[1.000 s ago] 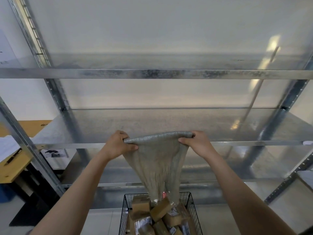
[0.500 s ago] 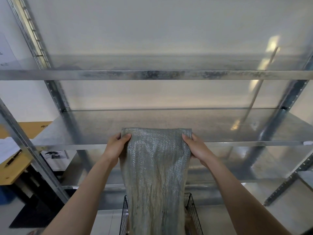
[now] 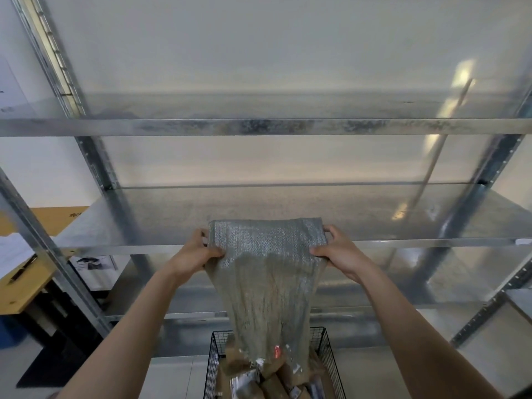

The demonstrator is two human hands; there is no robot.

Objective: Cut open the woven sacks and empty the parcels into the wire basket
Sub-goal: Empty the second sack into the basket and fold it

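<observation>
Galvanised shelving (image 3: 259,127) behind, wooden desk (image 3: 26,289) left; woven sack (image 3: 267,272) hangs over wire basket (image 3: 324,348).

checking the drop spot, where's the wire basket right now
Head view, bottom centre: the wire basket stands before the metal shelves, right under the sack held by the left hand and right hand.

1 woven sack (image 3: 267,286), 1 wire basket (image 3: 331,361), left hand (image 3: 192,256) + right hand (image 3: 342,254), 1 rack (image 3: 259,127), sev. parcels (image 3: 272,384).
</observation>
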